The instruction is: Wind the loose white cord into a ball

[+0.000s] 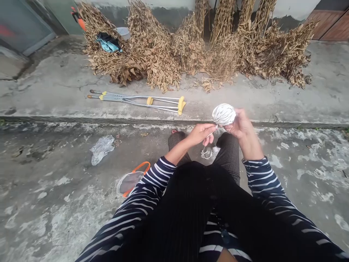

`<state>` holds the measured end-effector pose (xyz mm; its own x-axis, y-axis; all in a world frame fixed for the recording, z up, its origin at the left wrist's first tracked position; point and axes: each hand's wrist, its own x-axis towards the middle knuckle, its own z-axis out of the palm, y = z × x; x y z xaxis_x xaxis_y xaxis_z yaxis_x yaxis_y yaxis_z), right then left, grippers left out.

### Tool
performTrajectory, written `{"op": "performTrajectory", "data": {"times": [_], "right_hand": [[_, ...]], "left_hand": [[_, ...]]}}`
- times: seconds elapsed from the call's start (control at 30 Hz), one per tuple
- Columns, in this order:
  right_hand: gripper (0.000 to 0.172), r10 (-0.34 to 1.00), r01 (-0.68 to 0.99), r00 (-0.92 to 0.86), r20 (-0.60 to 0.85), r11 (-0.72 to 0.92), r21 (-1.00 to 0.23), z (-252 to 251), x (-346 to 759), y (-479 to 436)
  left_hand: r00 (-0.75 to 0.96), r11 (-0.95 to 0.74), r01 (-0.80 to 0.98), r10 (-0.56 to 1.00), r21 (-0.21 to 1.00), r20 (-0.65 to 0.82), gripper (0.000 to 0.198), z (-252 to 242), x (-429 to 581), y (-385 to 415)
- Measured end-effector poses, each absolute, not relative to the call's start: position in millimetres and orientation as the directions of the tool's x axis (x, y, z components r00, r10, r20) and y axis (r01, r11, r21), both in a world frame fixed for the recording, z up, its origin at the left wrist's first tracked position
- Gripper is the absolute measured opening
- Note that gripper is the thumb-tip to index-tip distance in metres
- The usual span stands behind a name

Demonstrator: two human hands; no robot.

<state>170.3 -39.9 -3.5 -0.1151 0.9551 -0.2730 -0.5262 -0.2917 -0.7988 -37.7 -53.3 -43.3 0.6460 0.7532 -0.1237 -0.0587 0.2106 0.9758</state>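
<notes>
A ball of white yarn (pixel 224 114) with dark flecks is held up in front of my knees. My right hand (pixel 241 125) is wrapped round its right side and underside. At the ball's lower left, my left hand (pixel 203 134) pinches a strand of the yarn between thumb and fingers. Below the hands, a loose tangle of white yarn (pixel 206 154) hangs or lies between my legs; I cannot tell which. Part of the strand is hidden behind the left fingers.
A pair of crutches (pixel 136 100) lies on the raised concrete step (pixel 65 105). Dry plant bundles (pixel 158 47) lean on the wall behind. A clear plastic bag (pixel 102 149) and a mesh bag with orange handles (pixel 131 182) lie on the ground to my left.
</notes>
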Motion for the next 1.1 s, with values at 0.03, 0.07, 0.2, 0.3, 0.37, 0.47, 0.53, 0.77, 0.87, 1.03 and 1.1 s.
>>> {"op": "performTrajectory", "data": {"times": [0.03,0.07,0.2,0.3,0.37,0.47,0.53,0.77,0.87,1.03,1.1], "right_hand": [[0.044,0.952,-0.534,-0.127,-0.278,-0.302,-0.79,-3,171,-41],[0.045,0.95,-0.542,-0.141,-0.28,-0.31,-0.781,-1,171,-42],[0.046,0.953,-0.571,-0.183,-0.243,-0.304,-0.763,10,174,-49],[0.043,0.961,-0.581,-0.207,-0.184,-0.272,-0.767,18,171,-56],[0.043,0.961,-0.569,-0.226,-0.158,-0.261,-0.779,23,167,-60],[0.044,0.963,-0.527,-0.231,-0.142,-0.246,-0.814,31,163,-59],[0.042,0.963,-0.49,-0.229,-0.142,-0.24,-0.838,35,163,-53],[0.041,0.961,-0.528,-0.201,-0.19,-0.269,-0.806,30,175,-37],[0.042,0.962,-0.547,-0.213,-0.172,-0.263,-0.795,26,174,-41],[0.041,0.96,-0.549,-0.228,-0.162,-0.264,-0.793,31,166,-50],[0.042,0.958,-0.535,-0.232,-0.171,-0.272,-0.8,35,160,-53]], "left_hand": [[0.622,0.197,-0.058,0.774,0.979,-0.119,0.054,-45,-38,-54],[0.603,0.183,-0.061,0.79,0.981,-0.11,0.052,-46,-39,-54],[0.496,0.104,-0.125,0.868,0.987,-0.028,0.051,-44,-49,-37],[0.379,0.087,-0.178,0.925,0.98,-0.013,0.048,-35,-57,-18],[0.393,0.144,-0.215,0.918,0.966,-0.05,0.044,-31,-58,-12],[0.52,0.284,-0.251,0.846,0.925,-0.119,0.043,-31,-50,-17],[0.598,0.34,-0.26,0.791,0.903,-0.126,0.049,-33,-42,-27],[0.52,0.197,-0.201,0.852,0.96,-0.066,0.053,-21,-31,-46],[0.48,0.169,-0.164,0.874,0.972,-0.071,0.05,-19,-32,-43],[0.341,0.165,-0.227,0.937,0.96,-0.08,0.033,-29,-30,-33],[0.264,0.133,-0.24,0.962,0.962,-0.067,0.025,-32,-29,-26]]}}
